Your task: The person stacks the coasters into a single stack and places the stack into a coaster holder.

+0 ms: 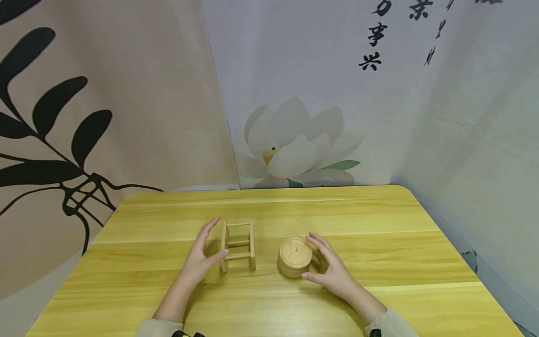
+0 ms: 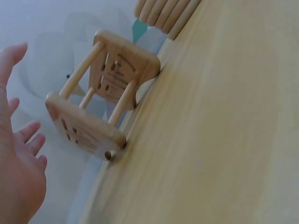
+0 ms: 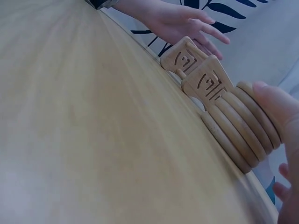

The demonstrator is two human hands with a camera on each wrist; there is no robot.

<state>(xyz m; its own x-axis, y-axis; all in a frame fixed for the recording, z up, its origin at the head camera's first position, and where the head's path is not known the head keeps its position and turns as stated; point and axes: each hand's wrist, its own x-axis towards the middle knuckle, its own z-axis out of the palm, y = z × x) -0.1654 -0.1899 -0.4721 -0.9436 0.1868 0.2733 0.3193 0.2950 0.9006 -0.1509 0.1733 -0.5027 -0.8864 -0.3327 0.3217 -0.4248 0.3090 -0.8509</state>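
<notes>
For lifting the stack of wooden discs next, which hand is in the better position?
Probably the right hand: its thumb and fingers are spread right beside the stack of discs. The left hand is next to the wooden rack, which stands between it and the stack.

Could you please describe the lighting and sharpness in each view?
Head view: sharpest, soft shadow below the right hand on the table; left wrist: hazy, table grain blurred; right wrist: bluish cast, pale glare on the table, lower left.
</notes>
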